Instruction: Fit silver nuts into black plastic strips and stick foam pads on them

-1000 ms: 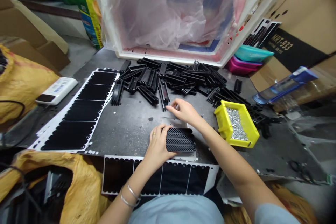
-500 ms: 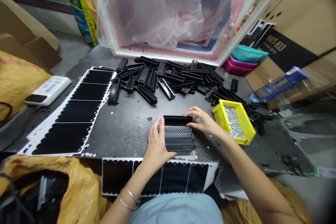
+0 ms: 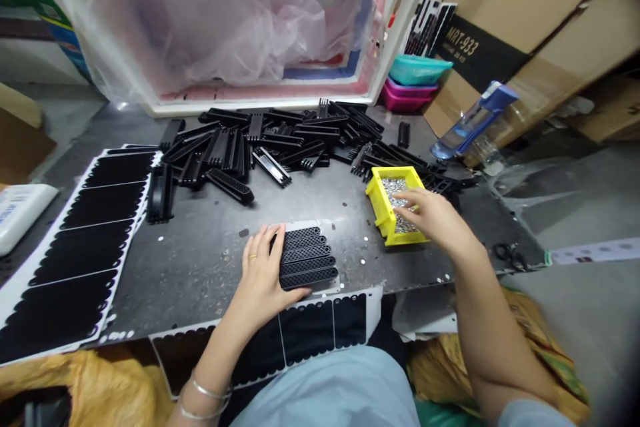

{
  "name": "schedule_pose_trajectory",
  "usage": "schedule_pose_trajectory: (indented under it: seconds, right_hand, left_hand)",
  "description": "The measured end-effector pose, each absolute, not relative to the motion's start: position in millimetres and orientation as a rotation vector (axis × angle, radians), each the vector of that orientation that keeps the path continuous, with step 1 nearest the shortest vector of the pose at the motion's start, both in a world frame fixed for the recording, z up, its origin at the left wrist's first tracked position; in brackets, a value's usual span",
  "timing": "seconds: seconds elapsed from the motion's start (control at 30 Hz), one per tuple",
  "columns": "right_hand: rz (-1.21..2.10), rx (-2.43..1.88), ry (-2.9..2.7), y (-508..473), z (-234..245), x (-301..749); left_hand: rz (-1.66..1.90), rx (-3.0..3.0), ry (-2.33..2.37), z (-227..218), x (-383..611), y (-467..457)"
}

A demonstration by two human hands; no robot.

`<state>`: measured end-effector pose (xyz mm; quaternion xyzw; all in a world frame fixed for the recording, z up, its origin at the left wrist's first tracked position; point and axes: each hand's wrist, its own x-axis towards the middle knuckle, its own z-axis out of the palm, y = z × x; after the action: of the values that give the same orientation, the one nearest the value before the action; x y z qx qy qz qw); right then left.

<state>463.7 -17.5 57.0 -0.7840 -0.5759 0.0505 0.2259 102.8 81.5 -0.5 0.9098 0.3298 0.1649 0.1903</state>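
Head view: my left hand (image 3: pixel 263 273) could skew the row of black strips (image 3: pixel 307 257) at the front of the table (image 3: pixel 190 267) if its thumb and fingertips pressed unevenly; they're clamped across the row's left end. My right hand (image 3: pixel 435 217) could spill metal bits (image 3: pixel 394 185) if it caught the rim of the yellow bin (image 3: pixel 381 207). That forearm angles up from the right, palm low over the bin, thumb and forefinger slightly apart; whether they touch the bits, I can't tell.
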Motion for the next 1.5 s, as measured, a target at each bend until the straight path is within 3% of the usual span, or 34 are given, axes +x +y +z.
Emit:
schedule_pose_trajectory:
  seconds: [0.17,0.33,0.47,0.57,0.63,0.73,0.83,1.07,1.37,1.5]
  right_hand:
    - [0.228,-2.274,-1.702,0.4,33.0,494.9]
    - [0.292,-2.225,-1.715,3.4,38.8,512.5]
    - [0.070,-2.255,-1.676,-0.8,59.4,515.2]
    - [-0.021,-2.090,-1.736,5.0,72.8,475.5]
    - [0.123,-1.867,-1.840,13.8,72.6,426.8]
    - [0.279,-1.635,-2.035,28.2,53.6,345.4]
    - [0.226,-1.492,-2.118,31.3,25.5,291.3]
    - [0.363,-1.338,-1.786,9.6,15.9,299.0]
    - [0.544,-1.382,-1.521,23.5,27.9,298.9]
    - [0.313,-1.582,-1.335,9.3,47.9,330.1]
  left_hand:
    - [0.467,2.588,0.931,3.4,113.5,85.8]
    - [0.471,2.576,0.967,3.4,111.2,81.6]
    - [0.467,2.557,0.962,2.3,110.7,83.8]
    - [0.459,2.539,0.920,2.0,112.6,86.8]
    - [0.463,2.538,0.906,2.4,113.2,86.8]
    - [0.458,2.554,0.930,2.6,110.4,82.4]
    - [0.429,2.584,0.974,1.0,102.9,74.4]
    - [0.419,2.539,0.984,3.8,90.5,66.8]
    - [0.742,2.591,0.864,24.9,88.9,88.2]
    - [0.732,2.652,0.826,29.3,90.8,93.3]
